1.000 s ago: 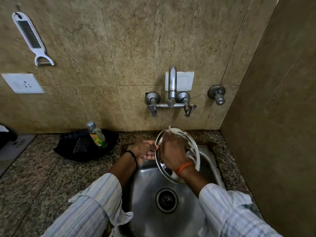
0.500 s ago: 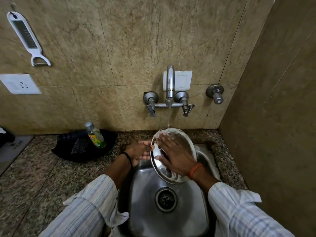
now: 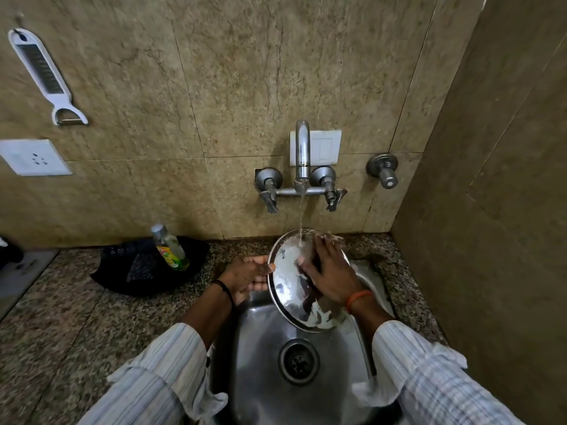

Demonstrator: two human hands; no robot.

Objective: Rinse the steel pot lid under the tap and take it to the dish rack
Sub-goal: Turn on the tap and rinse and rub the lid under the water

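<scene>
The round steel pot lid (image 3: 287, 271) is held tilted over the steel sink (image 3: 264, 357), with traces of foam on its face. A thin stream from the wall tap (image 3: 302, 148) lands on the lid's upper part. My left hand (image 3: 248, 273) grips the lid's left rim. My right hand (image 3: 329, 271) lies flat on the lid's face with fingers spread, covering its middle. No dish rack is in view.
A dish soap bottle (image 3: 170, 248) stands in a black holder (image 3: 147, 268) on the granite counter (image 3: 76, 317) to the left. A side wall (image 3: 491, 210) closes the right. A peeler (image 3: 46, 75) hangs on the tiled wall, with a socket (image 3: 33, 157) below it.
The lid has turned its face more toward me and the water now hits it. My right hand has slid across the lid's face while my left keeps hold of the rim.
</scene>
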